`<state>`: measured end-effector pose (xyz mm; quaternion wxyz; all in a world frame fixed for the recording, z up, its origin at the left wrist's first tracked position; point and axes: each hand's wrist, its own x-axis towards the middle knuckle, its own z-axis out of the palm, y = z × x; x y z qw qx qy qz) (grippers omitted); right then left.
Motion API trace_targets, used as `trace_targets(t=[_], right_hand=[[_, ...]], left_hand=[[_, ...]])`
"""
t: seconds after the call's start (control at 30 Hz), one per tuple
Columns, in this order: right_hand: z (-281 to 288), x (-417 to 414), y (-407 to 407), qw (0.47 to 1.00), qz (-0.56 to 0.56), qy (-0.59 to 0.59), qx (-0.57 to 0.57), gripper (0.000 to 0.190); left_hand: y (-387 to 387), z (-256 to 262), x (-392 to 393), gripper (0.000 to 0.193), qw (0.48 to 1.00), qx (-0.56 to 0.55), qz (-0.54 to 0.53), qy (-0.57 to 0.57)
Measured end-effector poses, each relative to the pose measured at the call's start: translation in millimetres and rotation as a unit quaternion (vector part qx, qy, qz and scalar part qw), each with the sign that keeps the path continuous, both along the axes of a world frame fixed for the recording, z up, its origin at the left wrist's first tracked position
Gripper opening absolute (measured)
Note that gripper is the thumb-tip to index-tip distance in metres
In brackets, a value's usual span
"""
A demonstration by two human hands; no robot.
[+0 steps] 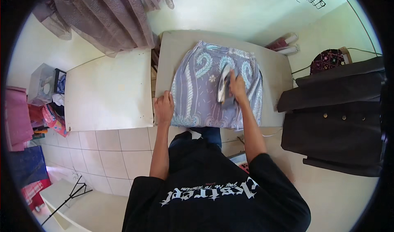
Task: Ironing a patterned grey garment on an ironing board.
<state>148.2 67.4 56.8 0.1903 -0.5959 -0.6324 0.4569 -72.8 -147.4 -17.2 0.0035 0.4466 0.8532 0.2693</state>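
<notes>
A purple-grey patterned garment with a gathered waistband (203, 87) lies spread on a padded, cloth-covered table (274, 78). My right hand (238, 86) is closed round the handle of a clothes iron (224, 84), which is on the right half of the garment and partly hidden by the hand. At the garment's left edge, my left hand (164, 106) rests on the table cover with its fingers against the fabric; it grips nothing that I can make out.
A white board table (107, 90) stands to the left, below a mauve curtain (101, 16). Dark clothes (332, 121) hang at the right. Rolled material (283, 44) leans behind the table's right corner. A black tripod (72, 195) stands lower left.
</notes>
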Motion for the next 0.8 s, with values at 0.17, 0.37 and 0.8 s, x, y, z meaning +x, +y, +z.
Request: trace_targets(t=[0.17, 0.37, 0.8], right_hand=[[-11, 51, -59, 0.976, 0.058, -0.160, 0.139, 0.070], [-14, 77, 71, 0.988, -0.056, -0.113, 0.087, 0.073], [-47, 141, -41, 0.938, 0.017, -0.206, 0.277, 0.069]], left_hand=[[-1, 4, 3, 0.015, 1.000, 0.004, -0.001, -0.008], [8, 9, 2, 0.016, 0.998, 0.024, -0.027, 0.046], [3, 14, 5, 0.017, 0.999, 0.007, -0.024, 0.024]])
